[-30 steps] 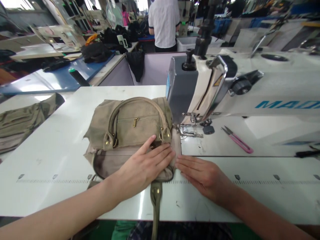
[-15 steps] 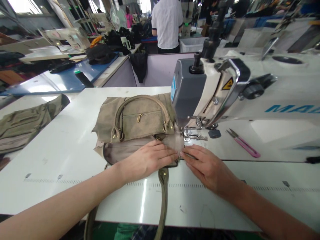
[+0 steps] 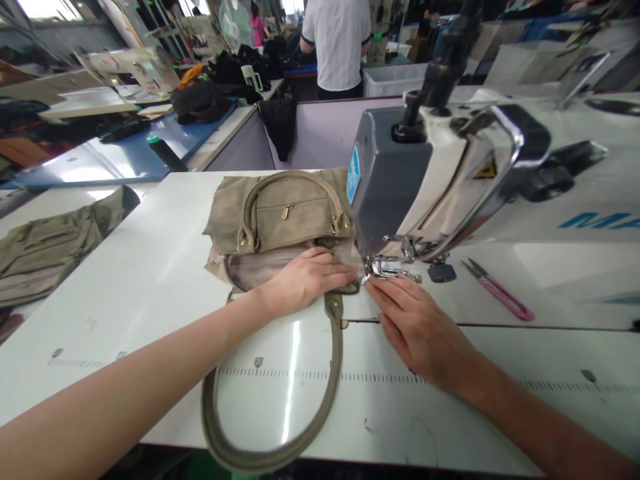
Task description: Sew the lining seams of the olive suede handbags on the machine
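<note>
An olive-brown fabric bag point(image 3: 295, 223) with two rolled handles and a small brass zipper pull lies on the white table, its right edge by the presser foot point(image 3: 387, 268) of a sewing machine point(image 3: 395, 173). My left hand point(image 3: 310, 280) rests flat on the bag's lining near that edge, fingers stretched to the right. Just right of the bag's edge, in front of the presser foot, my right hand point(image 3: 410, 313) lies with its fingers extended, fingertips close to the needle area. One handle point(image 3: 333, 373) loops toward the table's front edge.
Pink-handled thread snips point(image 3: 500, 290) lie right of the machine head. Another olive fabric piece point(image 3: 55, 243) is at the far left. Behind stand a purple partition point(image 3: 320, 133), a blue table point(image 3: 95, 160) and a person in a white shirt point(image 3: 340, 47).
The bag and both hands have moved away from me, toward the back. The front handle has slid further onto the table, showing its full loop. The view has shifted slightly.
</note>
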Demonstrator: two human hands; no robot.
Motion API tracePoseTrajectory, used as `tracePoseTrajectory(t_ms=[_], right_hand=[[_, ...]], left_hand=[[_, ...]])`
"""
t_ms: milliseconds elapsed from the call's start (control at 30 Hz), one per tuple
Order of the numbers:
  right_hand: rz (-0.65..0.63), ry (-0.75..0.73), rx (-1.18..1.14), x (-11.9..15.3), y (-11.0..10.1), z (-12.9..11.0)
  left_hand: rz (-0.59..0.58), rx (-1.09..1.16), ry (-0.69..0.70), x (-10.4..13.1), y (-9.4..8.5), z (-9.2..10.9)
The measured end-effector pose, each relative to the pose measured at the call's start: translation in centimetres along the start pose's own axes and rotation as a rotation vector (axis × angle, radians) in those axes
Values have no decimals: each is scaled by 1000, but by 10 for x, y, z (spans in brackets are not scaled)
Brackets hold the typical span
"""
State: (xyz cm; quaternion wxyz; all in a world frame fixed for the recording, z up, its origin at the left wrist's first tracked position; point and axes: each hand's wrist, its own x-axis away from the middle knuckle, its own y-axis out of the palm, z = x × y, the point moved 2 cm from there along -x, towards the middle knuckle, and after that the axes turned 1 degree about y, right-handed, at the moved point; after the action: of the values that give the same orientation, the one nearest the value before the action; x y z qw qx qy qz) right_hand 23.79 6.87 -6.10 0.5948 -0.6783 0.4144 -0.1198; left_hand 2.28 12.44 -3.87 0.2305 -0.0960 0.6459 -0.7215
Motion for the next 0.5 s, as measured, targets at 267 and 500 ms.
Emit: tracePoseTrajectory(t_ms=[267, 500], right_hand=[[42, -11, -23, 4, 2, -1], [90, -29, 27, 7, 4, 2]], left_hand=[[126, -16, -10, -6, 12, -19], [137, -219, -646, 7, 11, -14]])
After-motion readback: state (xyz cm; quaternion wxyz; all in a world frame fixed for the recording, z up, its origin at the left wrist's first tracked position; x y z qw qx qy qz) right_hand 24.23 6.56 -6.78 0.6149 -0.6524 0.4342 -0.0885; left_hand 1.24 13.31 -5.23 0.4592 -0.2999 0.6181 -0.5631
